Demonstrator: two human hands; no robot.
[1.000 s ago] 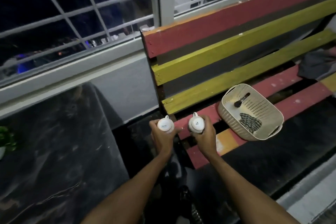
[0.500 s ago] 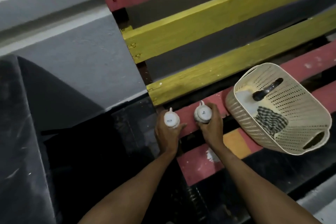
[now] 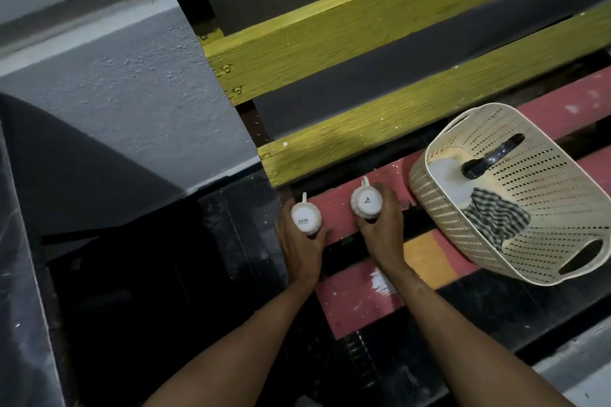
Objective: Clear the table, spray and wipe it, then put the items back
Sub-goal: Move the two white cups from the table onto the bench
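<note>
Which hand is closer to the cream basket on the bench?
Right. The right hand, gripping an upturned white cup, sits just left of the basket, not touching it. The left hand, gripping a second cup, is farther left, beyond the right hand.

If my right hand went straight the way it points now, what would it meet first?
Right hand: probably the lowest yellow wooden backrest slat, beyond the red seat plank; depth unclear.
</note>
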